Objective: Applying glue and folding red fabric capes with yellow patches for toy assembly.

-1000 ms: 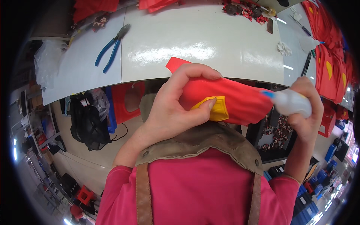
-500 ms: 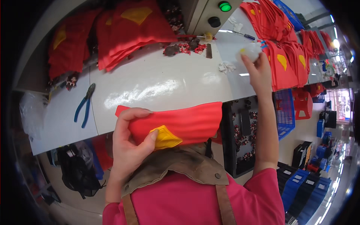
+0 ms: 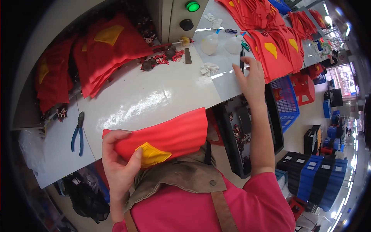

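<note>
The left hand [image 3: 119,164] gripped a red foam piece [image 3: 164,135] at its left end, just in front of the near edge of the white worktable [image 3: 154,96]. The fingers [image 3: 112,135] curled over the top edge of the piece, and the thumb [image 3: 133,162] pressed on its face beside a yellow patch [image 3: 152,154] at the lower edge; the rest of the piece extended rightward from the hand, unsupported and slightly curved. The right hand [image 3: 251,77] was held over the right part of the worktable with fingers spread and nothing between them; its fingertips [image 3: 237,69] lay near a dark pen-like tool [image 3: 242,62], though contact could not be told. Beyond that hand on the worktable stood two translucent squeeze bottles [image 3: 220,44], with a crumpled white scrap [image 3: 208,69] just left of it. Stacks of red foam pieces [image 3: 104,54] occupied the far left of the worktable, and a further spread of them [image 3: 278,50] its right end. Blue-handled pliers [image 3: 78,133] lay on the worktable's near left part, well apart from both hands.
</note>
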`<state>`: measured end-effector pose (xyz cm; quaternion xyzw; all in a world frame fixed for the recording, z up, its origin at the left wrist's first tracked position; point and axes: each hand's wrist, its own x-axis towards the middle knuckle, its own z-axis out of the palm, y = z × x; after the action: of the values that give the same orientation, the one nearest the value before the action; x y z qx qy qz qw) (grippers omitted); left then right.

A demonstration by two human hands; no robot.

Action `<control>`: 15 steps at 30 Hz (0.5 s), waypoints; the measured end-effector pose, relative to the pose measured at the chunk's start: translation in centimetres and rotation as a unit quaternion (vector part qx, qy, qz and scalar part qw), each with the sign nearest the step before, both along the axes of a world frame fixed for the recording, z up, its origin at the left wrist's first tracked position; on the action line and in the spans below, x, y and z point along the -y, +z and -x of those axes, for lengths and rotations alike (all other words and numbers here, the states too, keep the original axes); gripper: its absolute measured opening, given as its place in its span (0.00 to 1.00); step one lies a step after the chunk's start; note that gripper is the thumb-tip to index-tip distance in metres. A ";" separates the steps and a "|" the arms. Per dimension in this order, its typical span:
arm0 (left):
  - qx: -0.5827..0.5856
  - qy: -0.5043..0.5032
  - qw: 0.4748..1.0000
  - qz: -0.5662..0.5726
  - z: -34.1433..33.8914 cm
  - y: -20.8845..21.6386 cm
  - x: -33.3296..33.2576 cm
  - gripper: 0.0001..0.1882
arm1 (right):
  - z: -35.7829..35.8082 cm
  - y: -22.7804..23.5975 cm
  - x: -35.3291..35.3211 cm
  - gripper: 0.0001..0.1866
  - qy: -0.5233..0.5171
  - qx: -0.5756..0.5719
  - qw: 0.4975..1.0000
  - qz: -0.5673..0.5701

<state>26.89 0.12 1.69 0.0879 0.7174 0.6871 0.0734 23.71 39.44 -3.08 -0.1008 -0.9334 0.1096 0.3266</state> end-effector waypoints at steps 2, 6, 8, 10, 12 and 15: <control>0.000 -0.021 1.000 -0.007 0.3 0.1 -0.1 0.25 | -1.3 -1.0 -2.1 0.15 -0.012 0.041 0.998 0.038; 0.008 -0.023 1.000 0.000 0.1 0.1 -0.1 0.25 | -0.9 -1.7 -5.7 0.11 -0.003 0.070 0.997 0.032; 0.008 -0.015 1.000 0.000 -0.3 0.1 0.1 0.25 | 0.4 -1.8 -6.9 0.11 -0.002 0.063 0.998 0.014; 0.011 -0.007 1.000 0.005 -0.6 0.1 0.1 0.25 | 1.8 -1.6 -8.0 0.11 0.020 0.052 0.998 -0.039; 0.019 0.008 1.000 0.016 -1.0 0.1 0.2 0.25 | 4.0 -1.8 -9.2 0.11 0.026 0.074 0.997 -0.024; 0.004 -0.004 0.999 0.049 -1.0 0.0 0.1 0.23 | 5.0 -2.6 -11.0 0.11 0.055 0.068 0.994 -0.065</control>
<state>27.89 0.00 1.69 0.0843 0.7495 0.6513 0.0836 18.69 50.48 -5.63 -0.0347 -0.9626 0.0596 0.2621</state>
